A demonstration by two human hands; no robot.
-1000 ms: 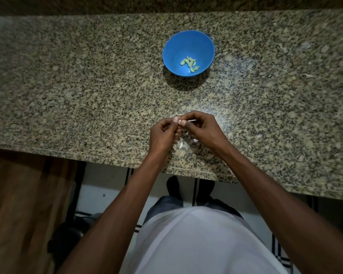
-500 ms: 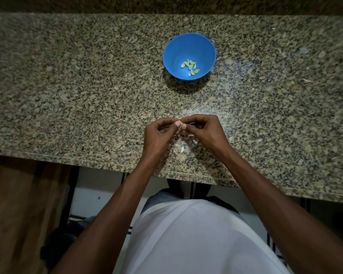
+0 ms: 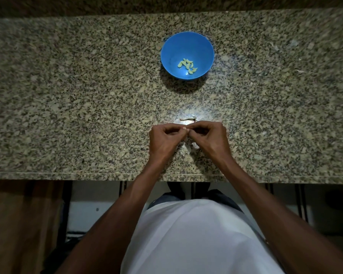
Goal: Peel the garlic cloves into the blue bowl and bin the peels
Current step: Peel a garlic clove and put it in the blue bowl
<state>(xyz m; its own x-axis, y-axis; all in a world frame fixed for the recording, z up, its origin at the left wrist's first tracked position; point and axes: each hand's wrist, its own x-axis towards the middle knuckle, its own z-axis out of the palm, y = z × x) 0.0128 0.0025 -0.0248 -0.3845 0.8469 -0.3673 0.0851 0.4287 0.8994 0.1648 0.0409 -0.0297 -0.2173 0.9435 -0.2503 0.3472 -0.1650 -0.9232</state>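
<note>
Mid-peel: left hand (image 3: 164, 142) and right hand (image 3: 208, 139) pinch a mostly hidden garlic clove (image 3: 187, 131) together above the tabletop (image 3: 67, 95); next, drop it in the blue bowl (image 3: 170, 54); peels (image 3: 188, 149) need binning.

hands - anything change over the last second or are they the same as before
Little changed. The left hand and right hand stayed fingertip to fingertip over the counter, working at something too small to make out. A thin stem scrap beyond the fingers now lies fully uncovered. The blue bowl with its peeled cloves and the peels under the hands stayed put.
</note>
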